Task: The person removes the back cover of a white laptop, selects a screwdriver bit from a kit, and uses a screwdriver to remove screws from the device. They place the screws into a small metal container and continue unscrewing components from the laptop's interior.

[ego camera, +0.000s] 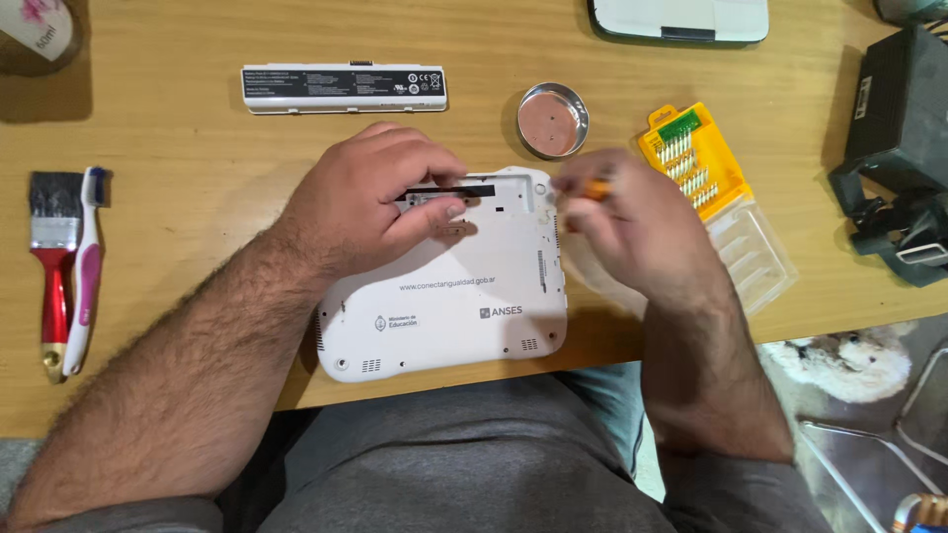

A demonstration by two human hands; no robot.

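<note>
At the far left of the wooden table (197, 148), a red-handled paintbrush (51, 266) lies just beside a white and pink toothbrush (87, 266). Further back, a long white battery pack (344, 88) rests flat, well apart from them. Your left hand (380, 202) presses down on the upturned white laptop (444, 296), which sits at the near edge of the table in front of you; its fingers curl over the open battery bay, thumb and fingertips pinching a thin black strip (449, 190) there. Behind the laptop stands a small round metal dish (553, 120). Your right hand (632, 222) hovers at the laptop's right edge, blurred, its fingers closed around a small orange-handled screwdriver (592, 188). Just right of it lies a yellow bit set (691, 158) with its clear lid (755, 257) folded open. A black device (904, 148) sits at the far right.
</note>
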